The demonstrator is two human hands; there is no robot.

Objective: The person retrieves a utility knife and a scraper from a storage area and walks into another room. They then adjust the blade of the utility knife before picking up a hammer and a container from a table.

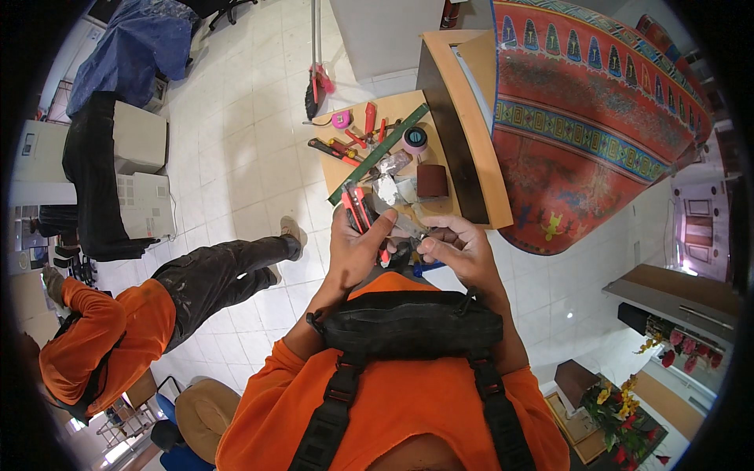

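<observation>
My left hand [353,253] is closed around a red-and-black hand tool [360,209], long and narrow; its exact kind is unclear. Opposite it, my right hand [465,250] has thumb and fingers pinched together at a small greyish, partly see-through piece [410,227]. That piece spans the gap between both hands, and my left thumb points toward it. Just beyond the hands lie a white crumpled plastic packet [386,191] and a brown sandpaper roll [432,181]. A long green strip [380,153] runs slantwise across the wooden tabletop [393,106].
Also on the table are a pink tape measure [341,119], several red-handled tools [370,118] and a dark-lidded round container [415,140]. To the right hangs a large red patterned panel [581,102]. At left stands another person in orange [141,326]. A broom [315,94] rests beyond the table.
</observation>
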